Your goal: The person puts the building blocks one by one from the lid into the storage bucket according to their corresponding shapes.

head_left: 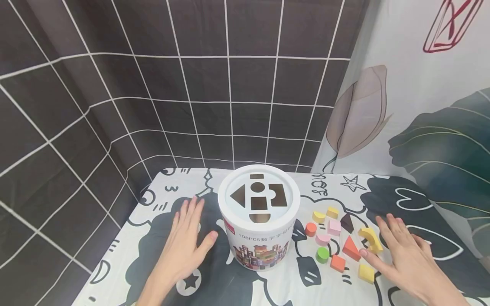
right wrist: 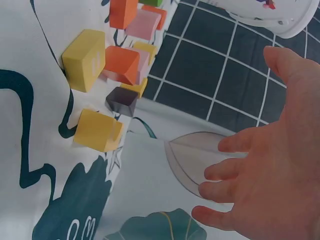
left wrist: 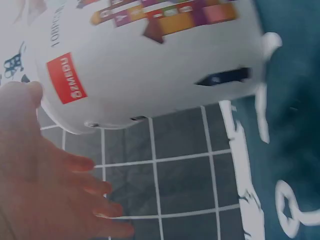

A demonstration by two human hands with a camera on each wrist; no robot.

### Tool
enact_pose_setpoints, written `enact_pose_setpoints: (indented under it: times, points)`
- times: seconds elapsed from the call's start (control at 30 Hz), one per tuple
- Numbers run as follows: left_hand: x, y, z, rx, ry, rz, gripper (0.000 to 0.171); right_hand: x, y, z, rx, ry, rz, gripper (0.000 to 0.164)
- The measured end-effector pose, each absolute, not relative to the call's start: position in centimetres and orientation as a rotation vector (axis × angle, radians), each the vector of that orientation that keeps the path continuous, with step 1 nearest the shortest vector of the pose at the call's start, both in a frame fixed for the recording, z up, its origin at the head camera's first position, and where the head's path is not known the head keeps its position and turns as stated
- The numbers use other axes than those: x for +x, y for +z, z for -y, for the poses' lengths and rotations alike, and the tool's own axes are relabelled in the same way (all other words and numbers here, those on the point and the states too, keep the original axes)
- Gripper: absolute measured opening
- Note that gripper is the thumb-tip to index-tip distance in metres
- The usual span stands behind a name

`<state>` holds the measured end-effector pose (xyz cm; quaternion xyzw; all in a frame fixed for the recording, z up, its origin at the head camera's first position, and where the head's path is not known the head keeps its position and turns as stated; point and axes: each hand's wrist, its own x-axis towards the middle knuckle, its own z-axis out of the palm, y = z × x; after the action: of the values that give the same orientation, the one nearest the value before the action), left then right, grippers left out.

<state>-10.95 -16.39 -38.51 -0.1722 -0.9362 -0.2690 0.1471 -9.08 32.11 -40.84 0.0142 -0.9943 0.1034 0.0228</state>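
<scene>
A white bucket [head_left: 245, 231] with a shape-sorter lid [head_left: 243, 212] stands upright on the printed cloth. Its lid has several cut-outs, among them a triangle, a circle and a square. My left hand [head_left: 185, 246] lies to the left of the bucket, fingers extended and holding nothing; in the left wrist view the bucket's side [left wrist: 150, 75] shows close by. To the right of the loose blocks, my right hand [head_left: 405, 259] is spread with nothing in it. Nearest to it are a yellow arch block [head_left: 370, 239], a yellow block [head_left: 366, 273] and a red triangular block [head_left: 351, 248].
Between bucket and right hand lie more blocks: a green cylinder [head_left: 322, 255], an orange block [head_left: 337, 263], pink block [head_left: 334, 227], dark block [head_left: 347, 222] and several others. Behind the cloth [head_left: 214, 289] hangs a dark grid-patterned curtain [head_left: 203, 80], with a leaf-print curtain [head_left: 402, 97] at right.
</scene>
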Motion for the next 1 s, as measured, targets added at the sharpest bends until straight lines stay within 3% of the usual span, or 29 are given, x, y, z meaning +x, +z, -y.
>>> enact_pose_setpoints:
  times: [0.33, 0.73, 1.0]
  points:
    - [-13.6, -36.7, 14.0, -0.713, -0.987, 2.471, 0.074, -8.9, -40.8, -32.2, 0.045, 0.364, 3.106, 0.103]
    - [-14.6, -37.4, 12.9, -0.836, -1.212, 2.313, 0.067, -8.8, -41.0, -32.3, 0.056, 0.385, 3.109, 0.103]
    - [-14.9, -38.4, 12.3, -0.820, -1.261, 2.183, 0.065, -9.1, -41.4, -33.0, 0.106, 0.419, 3.074, 0.095]
